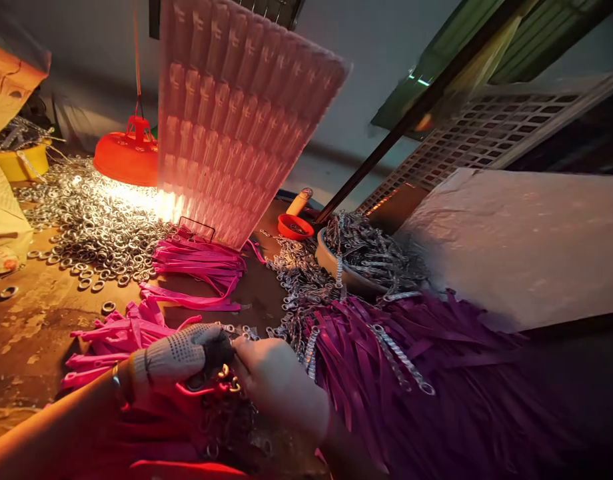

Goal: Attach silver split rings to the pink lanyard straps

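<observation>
My left hand point(174, 353), in a pale dotted glove with dark fingertips, is closed on a pink strap point(199, 391) that shows below its fingers. My bare right hand point(276, 370) meets it, thumb and fingers pinched on a silver chain point(242, 331). Loose chain links point(228, 379) hang just below the two hands. The exact point of contact between the fingertips is hidden. To the left, under and beyond the glove, lie more bright pink straps point(129, 330). Purple-looking straps with chain ends point(401, 360) spread out to the right of my right hand.
Metal rings point(101, 233) are heaped at the back left beneath a red hanging lamp point(124, 157). A ribbed translucent sheet point(236, 120) stands behind the pink strap bundle point(201, 263). Chains fill a basin point(329, 260) near a small red bowl point(295, 227). A yellow container point(24, 163) sits far left.
</observation>
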The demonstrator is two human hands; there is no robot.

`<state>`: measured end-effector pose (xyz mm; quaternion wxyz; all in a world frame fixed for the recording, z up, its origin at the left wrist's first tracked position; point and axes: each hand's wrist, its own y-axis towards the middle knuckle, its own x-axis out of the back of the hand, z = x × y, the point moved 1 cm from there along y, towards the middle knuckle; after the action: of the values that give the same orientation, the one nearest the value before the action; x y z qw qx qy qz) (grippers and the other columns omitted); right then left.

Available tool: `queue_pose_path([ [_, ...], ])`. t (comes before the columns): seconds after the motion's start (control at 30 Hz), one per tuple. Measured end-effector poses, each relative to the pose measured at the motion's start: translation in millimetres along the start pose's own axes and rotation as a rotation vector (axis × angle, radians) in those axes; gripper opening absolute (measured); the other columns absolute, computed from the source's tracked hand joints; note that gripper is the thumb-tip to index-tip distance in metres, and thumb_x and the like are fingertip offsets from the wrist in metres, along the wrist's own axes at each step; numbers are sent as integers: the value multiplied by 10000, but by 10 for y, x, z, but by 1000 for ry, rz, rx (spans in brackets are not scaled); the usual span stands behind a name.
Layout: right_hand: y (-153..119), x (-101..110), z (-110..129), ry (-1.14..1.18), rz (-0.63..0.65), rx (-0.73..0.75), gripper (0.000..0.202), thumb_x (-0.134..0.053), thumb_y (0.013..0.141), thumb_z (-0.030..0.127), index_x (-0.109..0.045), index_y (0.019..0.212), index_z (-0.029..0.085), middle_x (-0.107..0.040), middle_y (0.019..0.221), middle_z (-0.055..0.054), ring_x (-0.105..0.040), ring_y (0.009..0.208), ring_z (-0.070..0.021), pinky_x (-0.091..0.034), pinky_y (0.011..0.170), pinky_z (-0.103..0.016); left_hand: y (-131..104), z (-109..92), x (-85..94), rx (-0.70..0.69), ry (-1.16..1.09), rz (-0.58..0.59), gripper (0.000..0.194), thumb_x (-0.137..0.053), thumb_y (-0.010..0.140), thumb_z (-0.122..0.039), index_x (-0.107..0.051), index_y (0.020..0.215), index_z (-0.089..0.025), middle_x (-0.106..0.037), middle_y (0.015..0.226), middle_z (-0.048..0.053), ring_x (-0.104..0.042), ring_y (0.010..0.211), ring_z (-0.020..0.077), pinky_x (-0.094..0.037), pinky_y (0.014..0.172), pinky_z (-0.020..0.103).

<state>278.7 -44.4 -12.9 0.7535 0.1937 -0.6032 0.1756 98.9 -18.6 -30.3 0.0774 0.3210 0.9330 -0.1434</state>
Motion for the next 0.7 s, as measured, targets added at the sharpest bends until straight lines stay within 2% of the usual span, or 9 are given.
queue_pose_path([
  [0.07,-1,-59,-56,63,-63,5,200,-490,957,246,-659,875,179,-691,698,-50,-591,601,-158,-202,564,-313,89,-12,-28,16,-1,-48,74,-587,642,-147,-578,715,-159,-524,581,-17,-413,448,75,-309,410,195],
  [0.13,17,-140,-117,224,-113,-58,201,-501,965,305,-653,923,180,-694,723,-44,-609,640,-167,-249,566,-286,215,6,-64,78,-81,-90,71,-591,679,-213,-562,724,-166,-468,543,-34,-359,418,66,-259,390,191],
  [0.23,59,-314,-229,536,-169,-300,266,-529,962,450,-627,931,205,-696,744,-20,-623,665,-169,-321,567,-251,479,66,-89,212,-222,-110,131,-565,728,-303,-551,719,-172,-366,486,-64,-257,374,55,-176,373,192],
  [0.3,83,-450,-328,611,-217,-432,322,-500,968,496,-612,873,210,-687,727,-27,-619,646,-181,-341,558,-257,708,94,-31,289,-189,-96,187,-531,766,-348,-546,694,-176,-346,478,-64,-234,366,62,-165,370,203],
  [0.37,98,-574,-451,590,-327,-492,364,-433,992,499,-615,875,206,-686,734,-49,-622,656,-201,-361,573,-273,982,68,116,253,106,-140,216,-522,797,-347,-570,681,-171,-398,491,-42,-289,379,80,-212,382,216],
  [0.43,99,-677,-580,591,-485,-544,393,-373,1013,495,-627,927,207,-691,770,-61,-628,688,-210,-393,610,-285,1291,-22,302,89,542,-265,170,-575,789,-275,-612,673,-158,-488,537,-8,-407,448,104,-295,439,226],
  [0.47,97,-723,-636,615,-555,-574,402,-356,1019,496,-628,942,210,-691,782,-60,-628,698,-208,-408,626,-287,1447,-70,383,33,670,-327,127,-614,771,-229,-629,671,-151,-526,574,6,-465,514,117,-333,487,230],
  [0.57,102,-857,-736,720,-628,-583,408,-358,1020,507,-623,907,218,-681,788,-51,-623,711,-196,-446,655,-284,1869,-136,508,-7,811,-424,115,-617,769,-144,-618,655,-146,-557,639,23,-568,685,154,-385,599,241],
  [0.7,132,-999,-759,791,-603,-511,367,-384,1015,457,-642,1007,196,-716,886,-80,-659,781,-205,-503,712,-301,2190,-42,428,24,898,-481,63,-627,766,-109,-619,717,-149,-598,739,60,-608,804,199,-412,657,258],
])
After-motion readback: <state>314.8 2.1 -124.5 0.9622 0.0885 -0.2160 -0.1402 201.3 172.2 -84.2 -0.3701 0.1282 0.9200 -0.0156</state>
